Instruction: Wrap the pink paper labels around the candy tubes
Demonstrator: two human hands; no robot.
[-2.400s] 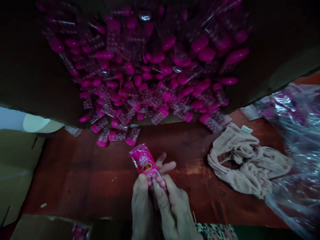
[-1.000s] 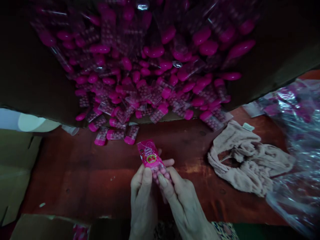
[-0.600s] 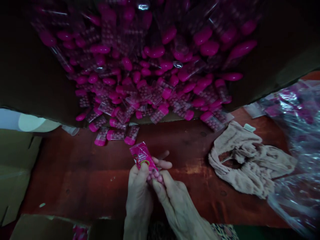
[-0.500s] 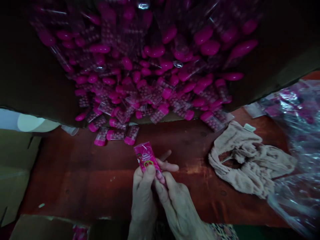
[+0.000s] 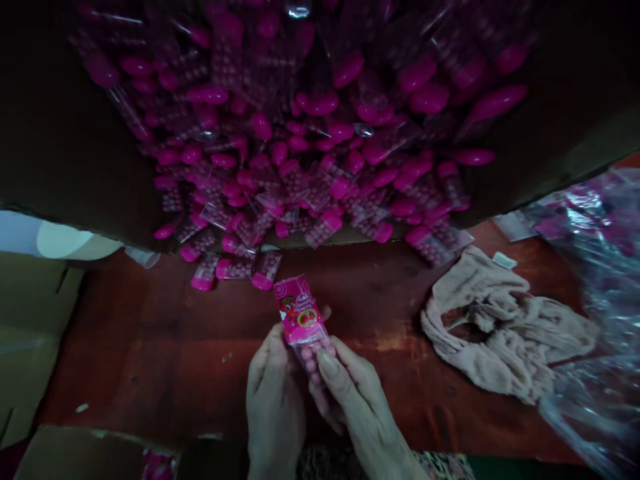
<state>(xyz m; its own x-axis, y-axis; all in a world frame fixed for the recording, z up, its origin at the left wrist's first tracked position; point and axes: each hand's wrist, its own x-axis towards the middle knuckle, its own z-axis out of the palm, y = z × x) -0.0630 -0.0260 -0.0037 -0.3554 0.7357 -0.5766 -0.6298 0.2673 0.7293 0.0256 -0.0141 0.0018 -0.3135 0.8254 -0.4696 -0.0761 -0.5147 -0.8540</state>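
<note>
I am watching a clear candy tube (image 5: 302, 327) being held over the tabletop (image 5: 150, 353), just below a loose row of similar tubes. A pink paper label is covering its upper end, and pink balls are showing through the plastic beneath. It looks light and fairly stiff to me, but the smooth film seems slippery and could crease, so I would take hold of it around the filled body rather than by the label.

The left hand (image 5: 274, 400) is curling up around the tube from below, with its fingers closed. The right hand (image 5: 363, 407) is pinching the lower end, its thumb (image 5: 327, 363) pressing against the clear part. A fingertip (image 5: 326, 312) is showing behind the label, though I cannot tell which hand it belongs to.

Beyond the hands, an open cardboard box (image 5: 75, 127) is holding a deep heap of pink-capped tubes (image 5: 260, 153), all apparently filled with the same pink balls. Several loose tubes (image 5: 234, 269) are lying at its lip. To the right, a crumpled beige cloth (image 5: 505, 327) is lying beside a clear plastic bag (image 5: 590, 300) with pink packets inside.
</note>
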